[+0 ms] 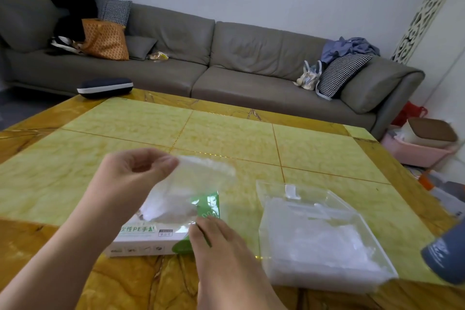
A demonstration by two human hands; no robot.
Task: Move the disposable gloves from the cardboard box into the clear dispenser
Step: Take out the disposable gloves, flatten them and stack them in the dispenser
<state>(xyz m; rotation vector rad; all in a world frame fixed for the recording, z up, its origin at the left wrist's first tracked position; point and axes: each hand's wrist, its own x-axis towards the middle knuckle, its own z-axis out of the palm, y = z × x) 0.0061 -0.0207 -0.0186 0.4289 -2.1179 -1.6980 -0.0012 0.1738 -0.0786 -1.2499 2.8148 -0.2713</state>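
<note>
head cam: left hand (136, 171) pinches a glove (191, 191) up over the cardboard box (148, 239). right hand (214, 241) lies flat on the box, fingers straight. dispenser (319, 234) sits just beside.

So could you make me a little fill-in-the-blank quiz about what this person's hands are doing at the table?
1. The left hand pinches a thin clear ____ and lifts it above the cardboard box.
2. The right hand rests on the box's ____ end.
3. The clear dispenser lies to the ____ of the box.
4. Both stand on a ____ table.

Missing words: glove; right; right; yellow
</note>
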